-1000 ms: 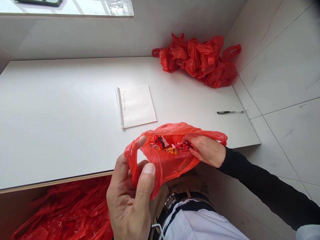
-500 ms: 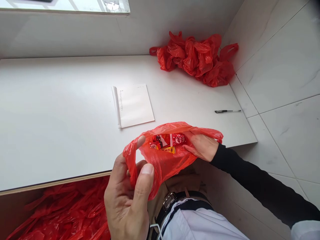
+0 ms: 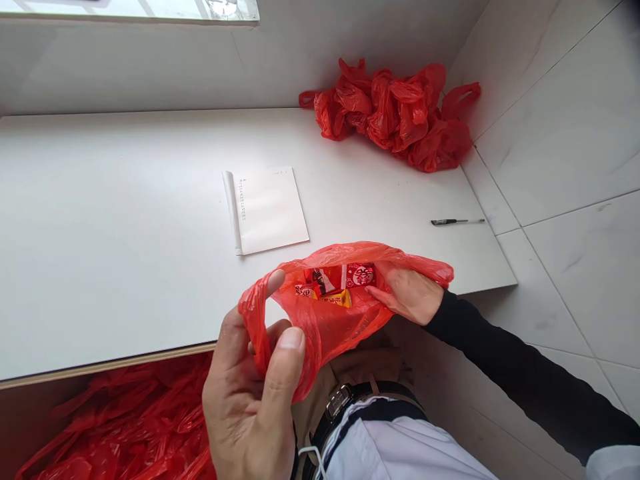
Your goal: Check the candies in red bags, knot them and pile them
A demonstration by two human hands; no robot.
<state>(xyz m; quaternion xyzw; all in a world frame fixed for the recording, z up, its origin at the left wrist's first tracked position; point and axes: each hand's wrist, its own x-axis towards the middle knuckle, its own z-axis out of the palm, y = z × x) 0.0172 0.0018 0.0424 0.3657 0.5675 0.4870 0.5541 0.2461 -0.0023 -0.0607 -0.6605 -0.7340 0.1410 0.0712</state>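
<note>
A thin red plastic bag (image 3: 345, 327) is held spread at its mouth above the table's front edge. Looped over the fingers of my left hand (image 3: 255, 380) is one of its handles, with the thumb against the plastic. My right hand (image 3: 413, 293) reaches into the mouth from the other side, its fingers extended along the inner wall and partly covered by red film. Inside the bag lie small wrapped snacks: a red packet (image 3: 359, 275), a red-and-black packet (image 3: 325, 280) and a yellow packet (image 3: 336, 299).
On the white table (image 3: 125, 233) lies a notepad (image 3: 274, 210) with writing on it. A pen (image 3: 456, 221) rests to the right. Bunched red bags (image 3: 390, 113) sit in the back corner by the tiled wall (image 3: 565, 127). Below the table edge are more red bags (image 3: 135, 420).
The bag's mouth is stretched slightly wider. My left hand has shifted a little left and my right hand a little right.
</note>
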